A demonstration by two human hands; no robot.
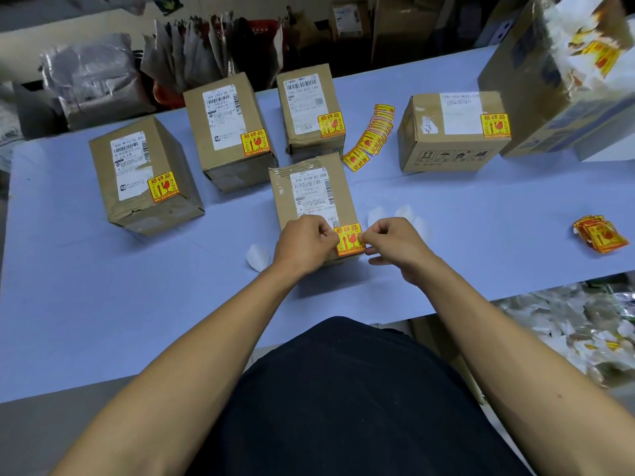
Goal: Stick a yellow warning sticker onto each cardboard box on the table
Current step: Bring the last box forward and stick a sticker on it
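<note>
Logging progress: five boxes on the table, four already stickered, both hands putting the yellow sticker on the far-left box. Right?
One thing is off. The left hand and right hand hold the yellow sticker at the near corner of the centre front box, not the far-left box, which already carries one. The head view shows it; the rest stands.

Even, cool light falls from overhead on the desk (103, 304), which reads pale blue and fairly bright, while the background at the top of the frame sinks into dimness. Shadows are soft and short, pooling at the bases of the cardboard boxes (144, 173). Faint glare shows on tape and on plastic wrap (89, 73) at upper left. The wide lens bows the desk's edges. The upper right corner smears with blur; the centre stays sharp enough to show label print.
</note>
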